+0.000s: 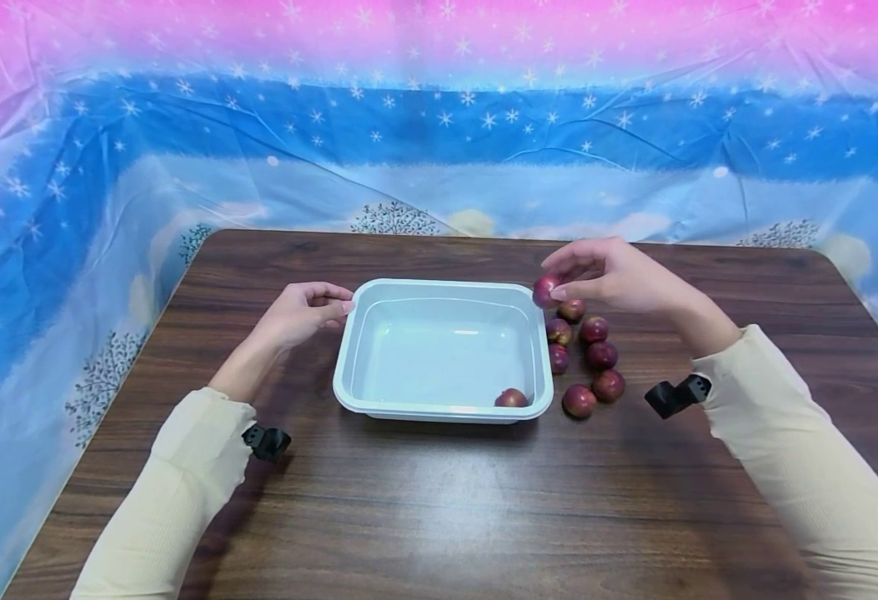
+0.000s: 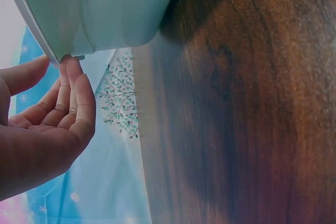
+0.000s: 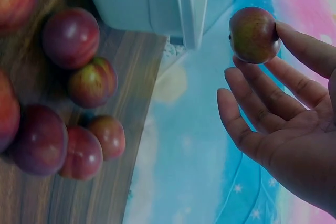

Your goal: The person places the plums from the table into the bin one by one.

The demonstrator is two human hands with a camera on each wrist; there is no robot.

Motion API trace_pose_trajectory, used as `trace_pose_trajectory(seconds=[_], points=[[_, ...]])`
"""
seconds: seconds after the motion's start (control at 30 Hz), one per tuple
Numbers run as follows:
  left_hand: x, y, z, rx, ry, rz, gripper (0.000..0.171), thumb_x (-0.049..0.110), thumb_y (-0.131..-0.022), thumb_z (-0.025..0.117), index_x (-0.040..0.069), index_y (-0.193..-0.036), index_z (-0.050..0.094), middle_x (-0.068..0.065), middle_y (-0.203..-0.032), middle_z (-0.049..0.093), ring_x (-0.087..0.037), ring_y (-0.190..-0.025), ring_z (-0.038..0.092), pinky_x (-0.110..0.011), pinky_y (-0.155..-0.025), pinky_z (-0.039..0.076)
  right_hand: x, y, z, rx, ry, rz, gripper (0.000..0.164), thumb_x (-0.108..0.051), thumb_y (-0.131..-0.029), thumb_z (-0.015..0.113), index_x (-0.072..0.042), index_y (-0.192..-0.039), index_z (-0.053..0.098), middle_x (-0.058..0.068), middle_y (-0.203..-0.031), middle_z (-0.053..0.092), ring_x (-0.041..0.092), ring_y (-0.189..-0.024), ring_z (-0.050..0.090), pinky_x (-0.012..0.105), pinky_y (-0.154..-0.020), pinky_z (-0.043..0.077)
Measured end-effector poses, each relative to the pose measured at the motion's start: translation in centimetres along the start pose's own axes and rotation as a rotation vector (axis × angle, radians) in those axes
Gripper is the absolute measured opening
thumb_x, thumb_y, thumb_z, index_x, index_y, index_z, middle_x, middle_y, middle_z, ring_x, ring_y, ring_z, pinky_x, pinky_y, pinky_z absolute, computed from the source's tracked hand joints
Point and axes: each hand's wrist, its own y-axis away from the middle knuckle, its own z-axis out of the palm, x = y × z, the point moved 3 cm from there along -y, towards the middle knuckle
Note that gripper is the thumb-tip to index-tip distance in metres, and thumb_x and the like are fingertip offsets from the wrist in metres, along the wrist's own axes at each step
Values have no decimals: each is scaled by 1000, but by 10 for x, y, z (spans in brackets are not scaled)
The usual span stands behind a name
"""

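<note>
While tray (image 1: 439, 358) stretches longest sideways — left hand (image 1: 299, 314) pinches rim (image 1: 346, 335), right hand (image 1: 609, 273) plum (image 1: 544, 292).

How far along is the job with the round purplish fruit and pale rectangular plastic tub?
Apparently done: one round purplish fruit shows inside the pale rectangular plastic tub. In hand: the right hand pinches another fruit at the tub's far right corner, while the left hand grips the tub's left edge. Remaining: seven more fruits lie right of the tub on the brown table, so it looks early.

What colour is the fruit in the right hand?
The fruit is reddish with yellow-green, clearest in the right wrist view.
</note>
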Motion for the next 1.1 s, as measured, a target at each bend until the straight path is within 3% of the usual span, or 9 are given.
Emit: trace_pose_trajectory(seconds=[0.53,0.77,1.1], points=[[0,1,0,-3,-15,-1,35,14,-94,52,-7,-121,51,-19,-105,57,-22,-90,58,-45,-88,47,-6,-5,23,-83,-58,-14,36,-15,-87,64,-1,-119,56,9,-106,63,21,-91,59,33,-77,50],[1,1,1,-2,-15,-2,35,14,-94,52,-7,-121,51,-19,-105,57,-23,-91,58,-45,-88,47,-6,-6,27,-99,-85,-20,37,-14,-86,65,1,-119,55,11,-107,63,22,-100,59,38,-84,49],[2,2,1,-2,-19,-13,35,15,-94,52,-7,-122,50,-19,-106,56,-30,-98,56,-45,-88,47,-8,-5,30,-104,-67,-46,35,-11,-87,63,1,-119,56,11,-107,62,21,-98,59,36,-81,49]])
